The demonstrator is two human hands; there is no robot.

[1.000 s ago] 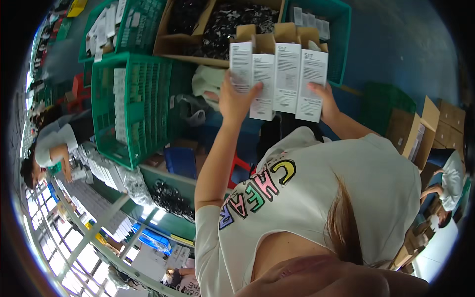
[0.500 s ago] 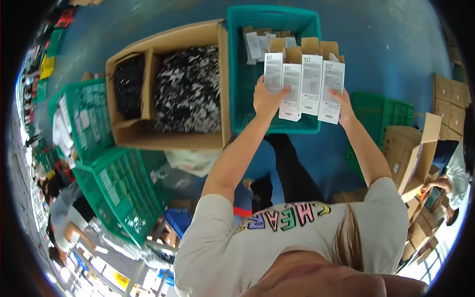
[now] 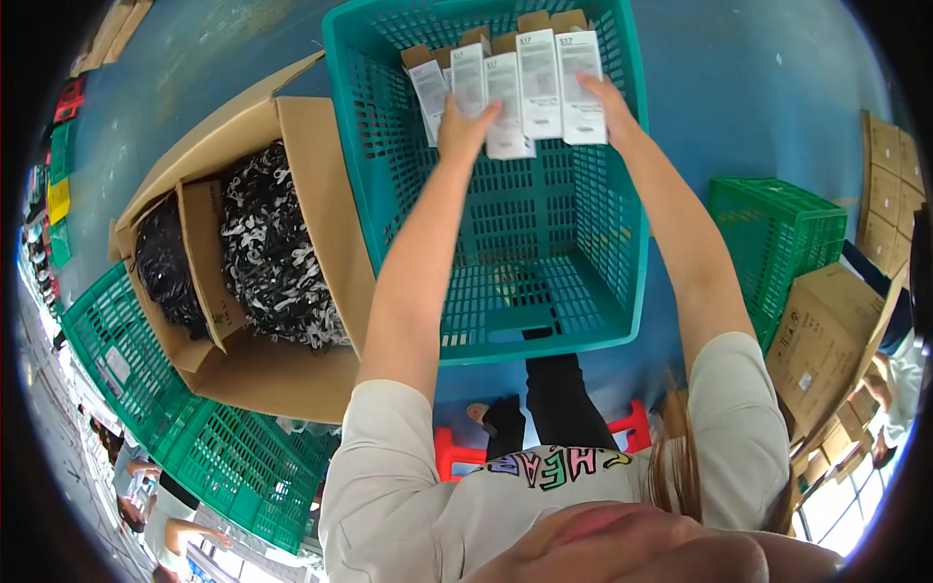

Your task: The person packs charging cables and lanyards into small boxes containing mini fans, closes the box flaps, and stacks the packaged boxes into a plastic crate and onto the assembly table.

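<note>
at one teal crate (image 3: 581, 344), two hands (image 3: 461, 133) hold four boxes (image 3: 538, 83).

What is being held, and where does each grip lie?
Four white boxes, side by side: left grip at the row's lower left, right grip on its right side.
</note>
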